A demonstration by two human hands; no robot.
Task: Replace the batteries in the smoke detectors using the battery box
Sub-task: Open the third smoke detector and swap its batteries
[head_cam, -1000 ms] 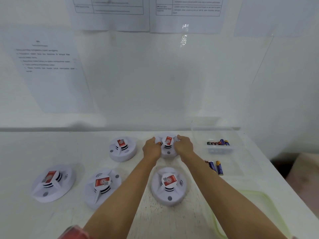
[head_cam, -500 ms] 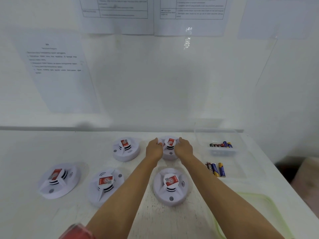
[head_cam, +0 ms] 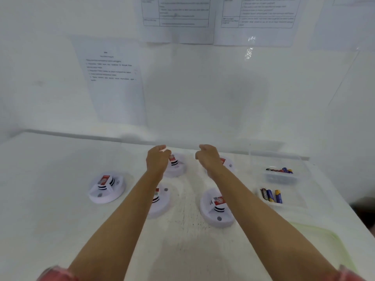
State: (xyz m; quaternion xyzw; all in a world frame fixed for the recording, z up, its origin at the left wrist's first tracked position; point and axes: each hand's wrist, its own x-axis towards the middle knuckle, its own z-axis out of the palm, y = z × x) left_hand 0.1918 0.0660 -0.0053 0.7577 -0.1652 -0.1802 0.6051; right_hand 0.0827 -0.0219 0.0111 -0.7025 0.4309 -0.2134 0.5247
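Several white round smoke detectors with red labels lie on the white table. One sits at the left (head_cam: pixel 106 187), one at the back middle (head_cam: pixel 177 169), one at the back right (head_cam: pixel 230 165), one under my left forearm (head_cam: pixel 162 205) and one at the front right (head_cam: pixel 217 208). My left hand (head_cam: pixel 157 159) hovers over the back middle detector, fingers loosely curled, holding nothing. My right hand (head_cam: pixel 209 157) hovers beside the back right detector, also holding nothing. A clear battery box (head_cam: pixel 280 176) at the right holds several batteries (head_cam: pixel 280 170).
Three loose batteries (head_cam: pixel 272 195) lie on a clear lid in front of the box. A pale green tray (head_cam: pixel 324 238) sits at the lower right near the table edge. The wall with taped papers (head_cam: pixel 113 78) rises right behind the table.
Both hands have let go of the back right detector, risen and spread apart. The view has swung, so the detectors sit further right in the frame.
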